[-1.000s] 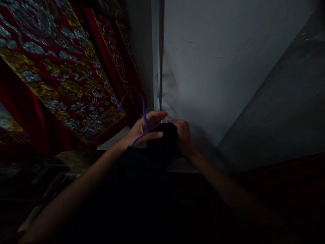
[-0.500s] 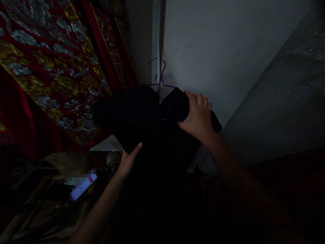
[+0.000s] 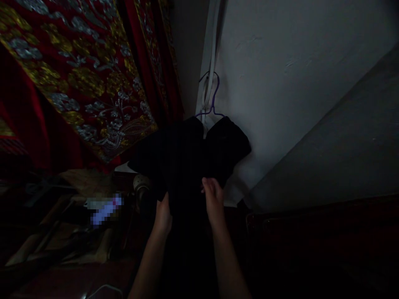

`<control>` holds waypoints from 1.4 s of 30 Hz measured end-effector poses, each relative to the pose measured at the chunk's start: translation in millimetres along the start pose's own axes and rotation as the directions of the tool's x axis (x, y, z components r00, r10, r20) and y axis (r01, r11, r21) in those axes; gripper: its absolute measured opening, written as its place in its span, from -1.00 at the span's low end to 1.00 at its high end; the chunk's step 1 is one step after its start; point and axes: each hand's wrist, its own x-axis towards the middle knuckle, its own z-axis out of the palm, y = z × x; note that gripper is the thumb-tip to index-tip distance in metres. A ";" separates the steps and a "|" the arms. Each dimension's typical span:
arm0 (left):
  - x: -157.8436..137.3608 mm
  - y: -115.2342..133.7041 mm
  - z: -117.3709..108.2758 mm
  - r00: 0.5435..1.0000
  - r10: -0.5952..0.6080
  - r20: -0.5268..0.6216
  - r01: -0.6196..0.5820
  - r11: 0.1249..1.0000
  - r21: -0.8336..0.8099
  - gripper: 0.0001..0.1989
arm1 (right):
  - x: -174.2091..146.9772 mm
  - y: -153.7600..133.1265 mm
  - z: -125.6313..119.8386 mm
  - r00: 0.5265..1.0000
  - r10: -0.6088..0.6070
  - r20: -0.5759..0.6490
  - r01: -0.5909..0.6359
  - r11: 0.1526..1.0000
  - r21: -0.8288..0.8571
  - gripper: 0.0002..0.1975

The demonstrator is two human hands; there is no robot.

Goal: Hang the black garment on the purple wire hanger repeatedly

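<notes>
A black short-sleeved garment (image 3: 187,153) hangs on a thin purple hanger (image 3: 215,93), whose hook catches a pale strap or cord (image 3: 212,58) by the wall. Low on the garment's left side, my left hand (image 3: 163,214) grips the cloth, its fingertips hidden in the dark folds. My right hand (image 3: 213,197) is closed at the opposite side below the sleeve, thumb up and fingers curled on the fabric. Both hands are at about the same height. Dim light hides the garment's lower part.
Red cloth with gold and silver embroidery (image 3: 90,79) hangs at the left. Below it are a lit phone (image 3: 106,211), blurred out, and a wooden frame (image 3: 46,232). A pale wall (image 3: 280,83) stands behind and to the right.
My right hand has left the garment's shoulder and come down to its side. My left hand has moved slightly lower. The view has shifted, and the garment now hangs straighter.
</notes>
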 end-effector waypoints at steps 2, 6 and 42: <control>-3.6 -0.4 -3.0 0.999 -0.009 0.038 0.009 1.000 0.014 -0.53 | -0.7 17.6 15.3 0.985 0.142 0.098 -0.140 0.990 -0.030 -0.51; -6.5 -0.4 -8.5 0.994 -0.080 0.078 0.078 0.997 0.019 -0.52 | 4.6 36.1 25.4 0.952 0.254 0.170 -0.234 0.964 -0.127 -0.52; -21.6 -40.5 18.2 0.836 0.317 0.447 -0.519 0.722 0.457 -0.82 | -2.0 2.5 -25.0 0.820 0.282 0.498 -0.458 0.845 0.276 -0.75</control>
